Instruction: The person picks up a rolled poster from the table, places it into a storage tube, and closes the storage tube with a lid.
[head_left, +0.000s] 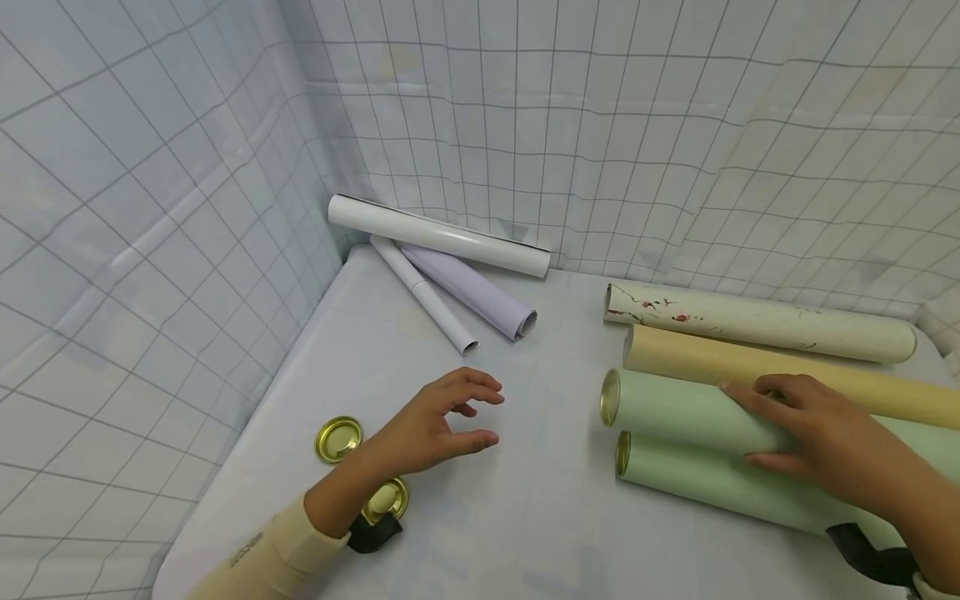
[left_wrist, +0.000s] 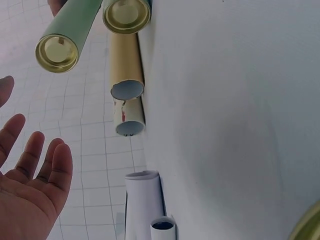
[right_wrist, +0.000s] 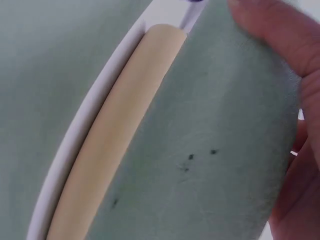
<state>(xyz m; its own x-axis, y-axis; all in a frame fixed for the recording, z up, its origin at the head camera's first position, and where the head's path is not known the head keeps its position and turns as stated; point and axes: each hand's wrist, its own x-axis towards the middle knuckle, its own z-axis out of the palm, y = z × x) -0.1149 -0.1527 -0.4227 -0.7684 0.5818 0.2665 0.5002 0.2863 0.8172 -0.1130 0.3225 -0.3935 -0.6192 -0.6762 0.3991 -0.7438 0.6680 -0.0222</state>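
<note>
The right hand (head_left: 813,433) curls its grip round the upper green tube (head_left: 675,412), which lies on the worktop (head_left: 525,517) just beside the tan tube (head_left: 750,362) and against a second green tube (head_left: 697,479). Well apart from the upper green tube, the left hand (head_left: 431,425) hovers released, fingers spread, near two gold lids (head_left: 338,438).
</note>
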